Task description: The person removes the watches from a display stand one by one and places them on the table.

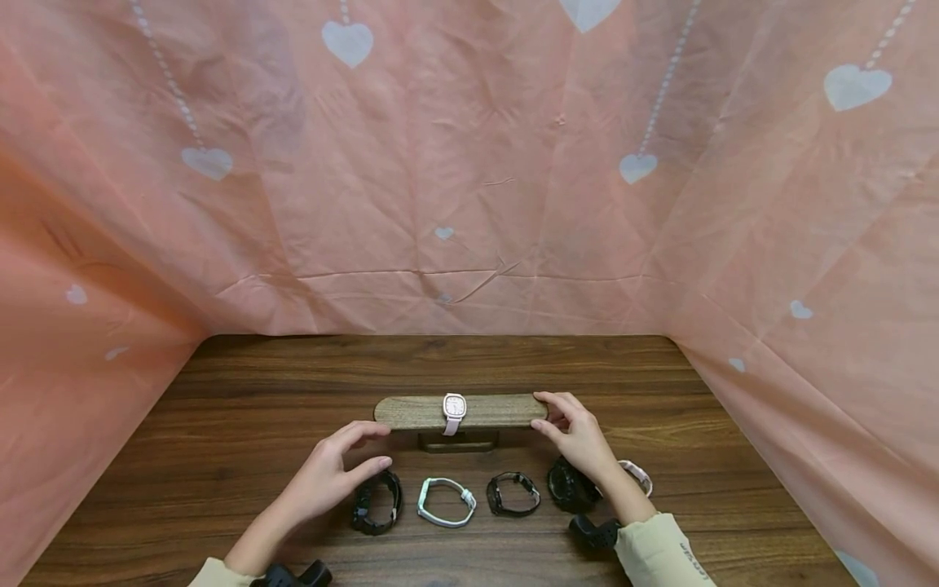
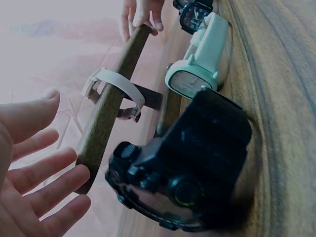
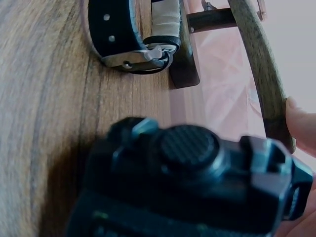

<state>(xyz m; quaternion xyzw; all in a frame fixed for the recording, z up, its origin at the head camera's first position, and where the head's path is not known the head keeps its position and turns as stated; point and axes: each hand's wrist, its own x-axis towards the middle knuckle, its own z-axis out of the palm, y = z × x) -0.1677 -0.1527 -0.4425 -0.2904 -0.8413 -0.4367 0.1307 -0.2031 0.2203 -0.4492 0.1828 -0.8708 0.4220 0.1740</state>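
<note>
A wooden watch stand (image 1: 418, 412) has a long bar on a short foot. Around the bar's middle sits a pink-strapped watch (image 1: 454, 406) with a squarish face. My left hand (image 1: 333, 465) is at the bar's left end; its fingertips touch or nearly touch it, while the thumb stays apart. With thumb and fingers, my right hand (image 1: 575, 432) pinches the right end of the bar. In front lie a black watch (image 1: 377, 503), a pale mint watch (image 1: 446, 502) and a smaller black watch (image 1: 513, 494). A bulky black watch (image 1: 568, 485) is partly hidden by my right wrist.
Beyond my right wrist lies a pale pink band (image 1: 637, 476), partly covered. The wooden table (image 1: 242, 391) is bordered at the back and sides by pink cloth (image 1: 469, 204) with white hearts. Black wrist devices (image 1: 594, 531) sit at both sleeves.
</note>
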